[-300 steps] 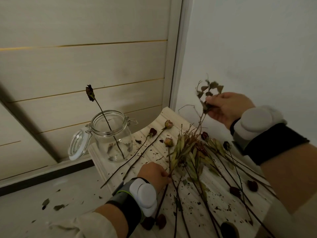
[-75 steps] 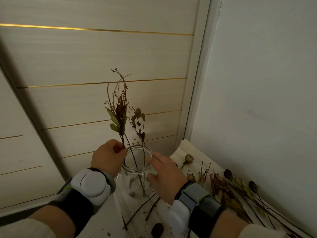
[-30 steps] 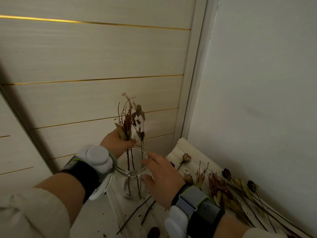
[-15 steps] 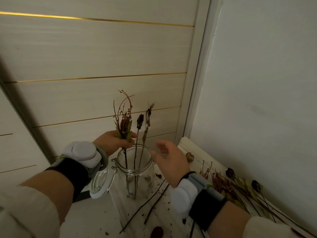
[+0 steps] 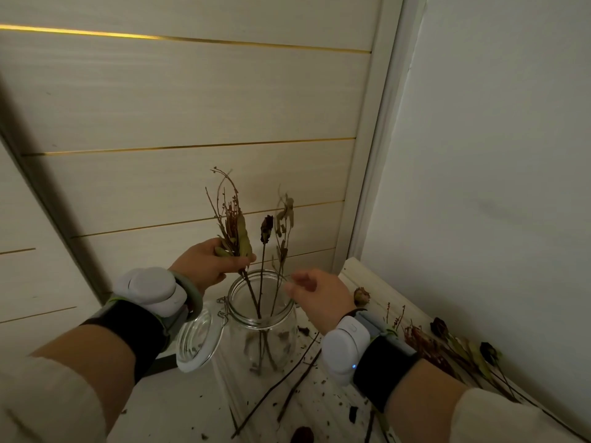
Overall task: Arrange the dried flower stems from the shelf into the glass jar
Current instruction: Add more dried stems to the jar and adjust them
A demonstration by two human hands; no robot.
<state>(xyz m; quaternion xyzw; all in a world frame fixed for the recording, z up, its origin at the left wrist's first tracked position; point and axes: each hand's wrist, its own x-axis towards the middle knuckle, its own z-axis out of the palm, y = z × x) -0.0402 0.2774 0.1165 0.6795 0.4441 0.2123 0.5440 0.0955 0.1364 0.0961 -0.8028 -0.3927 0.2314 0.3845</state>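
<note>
A clear glass jar [image 5: 265, 334] stands on the pale shelf [image 5: 319, 407], its hinged lid [image 5: 196, 342] hanging open to the left. Three dried stems stand in it. My left hand [image 5: 208, 262] pinches the leafy twig stem [image 5: 232, 219] just above the jar's mouth. A dark rosebud stem [image 5: 266, 231] and a pale leafy stem [image 5: 284, 225] stand free beside it. My right hand [image 5: 319, 297] hovers at the jar's right rim with loosely curled fingers, holding nothing. More dried stems [image 5: 447, 350] lie on the shelf to the right.
A panelled wooden door with gold strips [image 5: 192, 145] rises behind the jar. A white wall [image 5: 495, 155] runs along the shelf's right side. Loose stems and a rosebud [image 5: 361, 295] lie near my right wrist, with crumbs of dried leaf scattered over the shelf.
Ten seconds ago both hands were picking stems off the shelf and the jar held one. Since then two stems went in; my right hand has drawn slightly back from the jar.
</note>
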